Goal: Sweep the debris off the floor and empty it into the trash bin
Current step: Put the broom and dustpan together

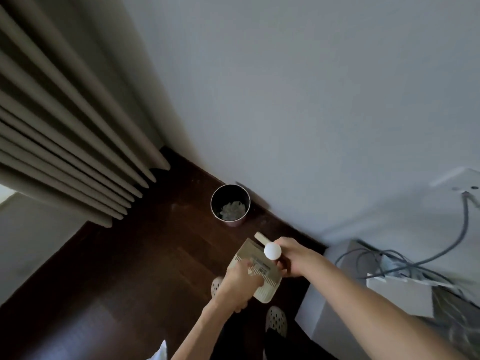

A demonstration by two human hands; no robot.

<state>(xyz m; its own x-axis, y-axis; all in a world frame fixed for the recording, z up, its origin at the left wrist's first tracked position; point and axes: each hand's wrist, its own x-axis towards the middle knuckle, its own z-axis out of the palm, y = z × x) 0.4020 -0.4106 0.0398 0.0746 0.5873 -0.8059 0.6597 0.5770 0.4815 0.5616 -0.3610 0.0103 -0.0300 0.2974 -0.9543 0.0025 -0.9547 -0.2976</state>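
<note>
A round metal trash bin (230, 205) stands on the dark wood floor against the wall, with crumpled pale debris at its bottom. My right hand (296, 258) grips a handle with a white round end (272, 251); a beige broom part (262, 238) shows just beyond it. A beige dustpan (255, 271) with a toothed edge hangs below, in front of the bin. My left hand (241, 287) is closed at the dustpan's near edge. Which handle belongs to which tool is hard to tell.
Long beige curtains (78, 141) hang at the left. A grey wall (311, 100) runs behind the bin. At the right stand a white box (400, 294) and tangled grey cables (405, 261). My two perforated slippers (276, 320) show below the dustpan.
</note>
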